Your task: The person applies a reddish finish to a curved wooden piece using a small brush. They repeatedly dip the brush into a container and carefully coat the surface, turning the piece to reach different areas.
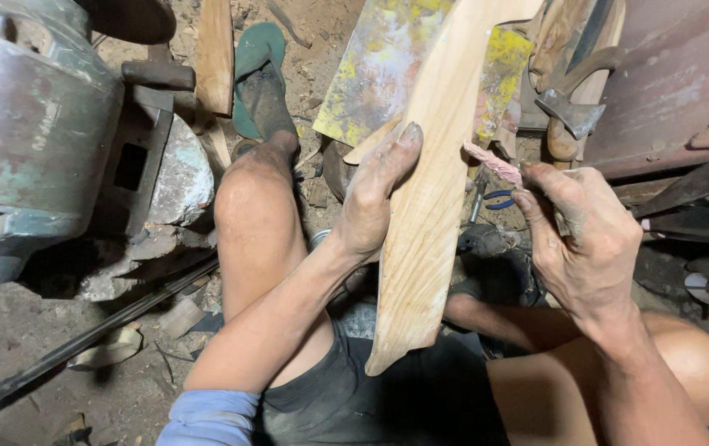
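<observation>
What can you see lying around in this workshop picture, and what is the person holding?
wooden plank: one, pale, held upright between the knees
pink strip: one, pinched at the plank's right edge
paint-stained board: one, yellow and grey, behind the plank
hatchet: one, grey head and wooden handle, top right
pliers: one, blue handles, on the ground
sandal: one, green, on the outstretched foot
machine: one, grey-green metal, left
left hand: flat on the plank
right hand: pinching the strip
</observation>
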